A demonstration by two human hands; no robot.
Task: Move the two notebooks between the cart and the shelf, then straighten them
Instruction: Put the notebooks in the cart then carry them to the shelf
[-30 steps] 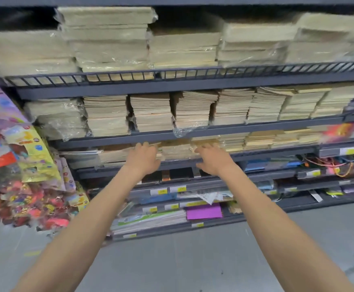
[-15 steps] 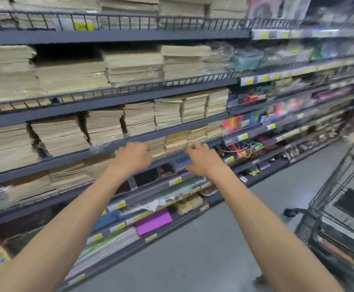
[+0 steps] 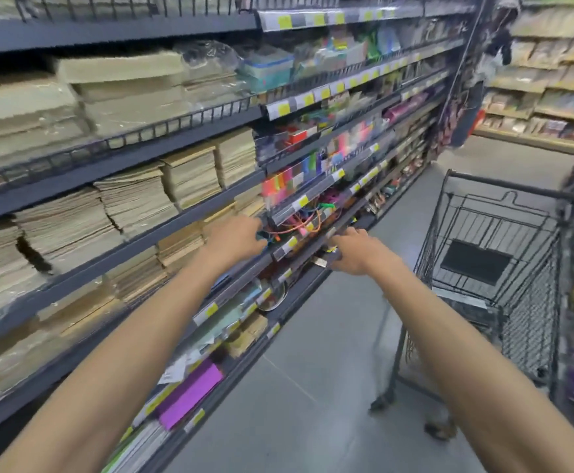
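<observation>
Stacks of tan notebooks [image 3: 135,206] are lying flat on the shelf [image 3: 135,244], page edges facing the aisle; their long axis, and which two matter, cannot be told. Both arms are reaching toward the shelf's front rail, right of those stacks. The left hand [image 3: 236,238] and right hand [image 3: 353,250] are hanging with loosely bent fingers, holding nothing. Since half a second ago the view is swinging right along the shelf, and the cart [image 3: 476,180] opposite it is showing more fully.
</observation>
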